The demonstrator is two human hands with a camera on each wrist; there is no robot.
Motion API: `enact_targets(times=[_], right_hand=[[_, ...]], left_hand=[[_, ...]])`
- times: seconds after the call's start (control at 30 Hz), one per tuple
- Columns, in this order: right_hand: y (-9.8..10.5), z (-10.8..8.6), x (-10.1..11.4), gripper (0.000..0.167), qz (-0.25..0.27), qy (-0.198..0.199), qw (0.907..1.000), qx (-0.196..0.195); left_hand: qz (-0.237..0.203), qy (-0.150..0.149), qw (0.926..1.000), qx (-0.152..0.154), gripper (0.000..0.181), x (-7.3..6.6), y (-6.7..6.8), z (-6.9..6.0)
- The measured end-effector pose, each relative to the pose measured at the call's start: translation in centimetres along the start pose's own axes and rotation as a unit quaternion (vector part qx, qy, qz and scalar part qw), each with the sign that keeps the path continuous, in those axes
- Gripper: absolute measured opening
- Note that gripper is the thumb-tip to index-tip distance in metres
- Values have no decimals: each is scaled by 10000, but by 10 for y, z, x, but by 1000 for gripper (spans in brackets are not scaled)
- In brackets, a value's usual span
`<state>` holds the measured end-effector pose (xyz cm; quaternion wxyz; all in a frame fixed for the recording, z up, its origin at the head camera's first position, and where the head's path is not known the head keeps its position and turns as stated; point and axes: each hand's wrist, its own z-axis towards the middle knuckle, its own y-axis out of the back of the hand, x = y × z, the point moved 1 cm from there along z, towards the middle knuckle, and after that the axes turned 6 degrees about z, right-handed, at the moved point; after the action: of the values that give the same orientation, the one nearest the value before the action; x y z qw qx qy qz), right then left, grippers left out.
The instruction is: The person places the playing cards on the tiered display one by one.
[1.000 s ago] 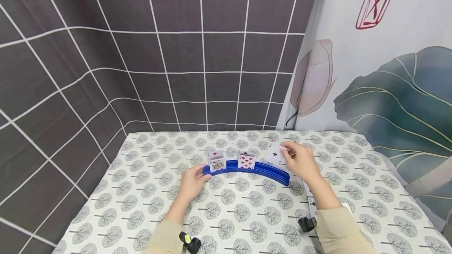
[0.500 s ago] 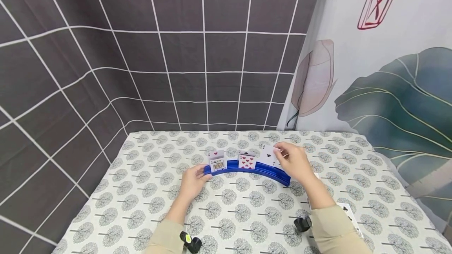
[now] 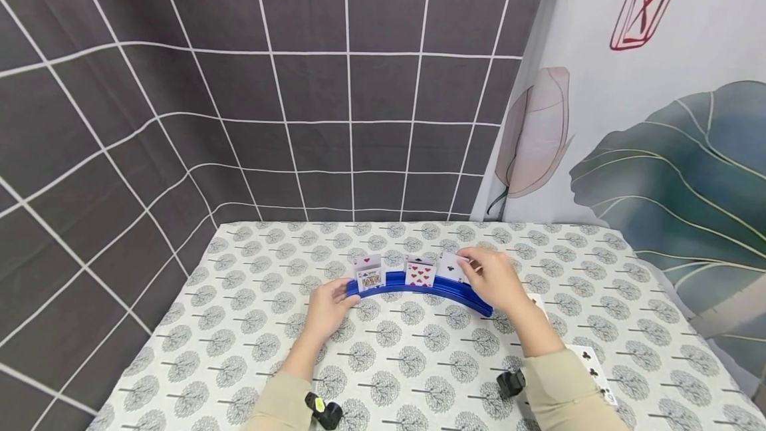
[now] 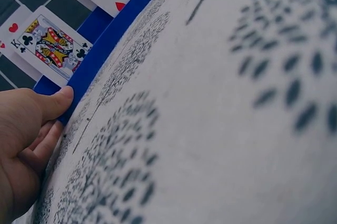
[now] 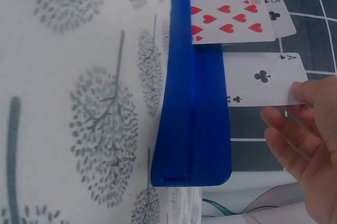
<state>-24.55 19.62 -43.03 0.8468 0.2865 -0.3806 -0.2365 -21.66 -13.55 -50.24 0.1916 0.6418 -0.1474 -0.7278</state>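
A curved blue card holder rests on the table, and my left hand grips its left end, thumb on the front edge. My right hand pinches an ace of clubs by its upper corner. The ace's lower edge is at the rear slot in the right half. In the middle of the holder, an eight of hearts stands in front of a three of clubs. Near my left thumb a king of clubs stands before a hearts card, mostly hidden.
Loose cards lie at the right under my right forearm: a clubs card and another card, mostly covered. The table wears a tree-print cloth. A dark grid curtain hangs behind it.
My right hand has moved the ace of clubs leftward and lower, down to the holder beside the eight of hearts. The left hand has stayed on the holder's end.
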Motion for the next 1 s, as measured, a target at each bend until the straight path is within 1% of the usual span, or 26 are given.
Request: enact_targets(times=[0.1,0.27,0.43,0.6,0.8,1.0], right_hand=[[-1,-3,-1,15,-79,32,9999,122],[-2,-6,-3,20,-33,75,9996,260],[2,-11,-5,28,29,-93,9989,461],[9,-17,-8,34,60,-200,9982,566],[19,-23,-15,33,87,-397,9973,608],[23,-27,-24,31,16,-402,9975,572]], left_hand=[[15,-27,10000,-7,39,1,0,1],[30,-11,10000,-3,40,3,-1,1],[33,70,10000,-44,41,3,-2,2],[92,54,9999,-104,42,4,-3,2],[102,2,9999,-93,42,6,-3,3],[101,-16,9999,-97,43,8,-3,3]])
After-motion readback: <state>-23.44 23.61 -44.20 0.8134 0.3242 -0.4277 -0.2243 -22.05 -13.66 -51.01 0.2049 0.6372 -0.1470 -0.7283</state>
